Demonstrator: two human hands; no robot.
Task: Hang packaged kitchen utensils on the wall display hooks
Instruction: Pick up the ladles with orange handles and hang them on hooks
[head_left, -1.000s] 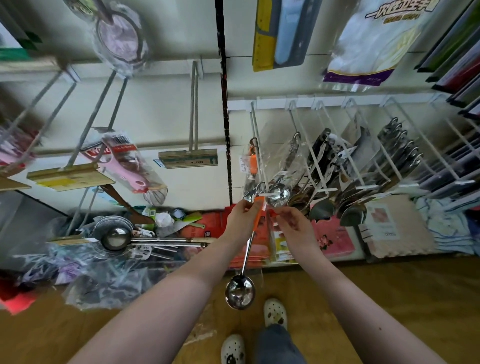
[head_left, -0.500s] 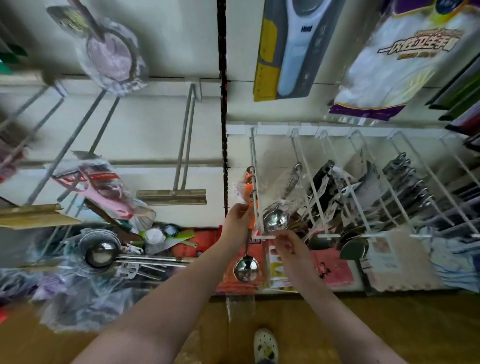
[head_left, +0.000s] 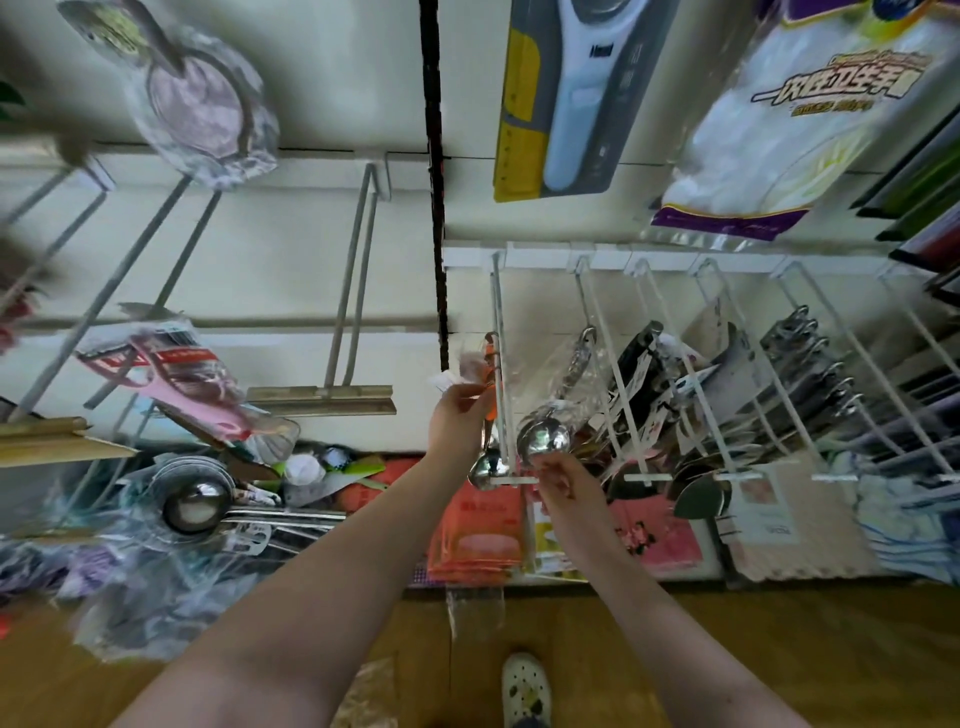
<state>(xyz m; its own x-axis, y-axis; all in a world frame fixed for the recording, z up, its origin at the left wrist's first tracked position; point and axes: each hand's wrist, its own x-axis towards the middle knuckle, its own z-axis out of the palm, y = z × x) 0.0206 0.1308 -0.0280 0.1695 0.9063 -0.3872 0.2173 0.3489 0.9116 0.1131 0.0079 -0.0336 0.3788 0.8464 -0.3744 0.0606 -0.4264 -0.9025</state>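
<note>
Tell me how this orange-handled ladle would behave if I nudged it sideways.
Probably stiff: the orange-handled ladle, gripped by the left hand, shows a metal shaft and bowl. Likely bottom-heavy, since the steel bowl hangs lowest, so a nudge should set it swinging beside the hook.

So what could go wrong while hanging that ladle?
The left hand grips the orange-handled ladle beside the white hook, whose tip the right hand pinches. I cannot tell whether it is threaded on; released now, it might drop to the floor. It could also snag on the bagged ladle alongside.
</note>
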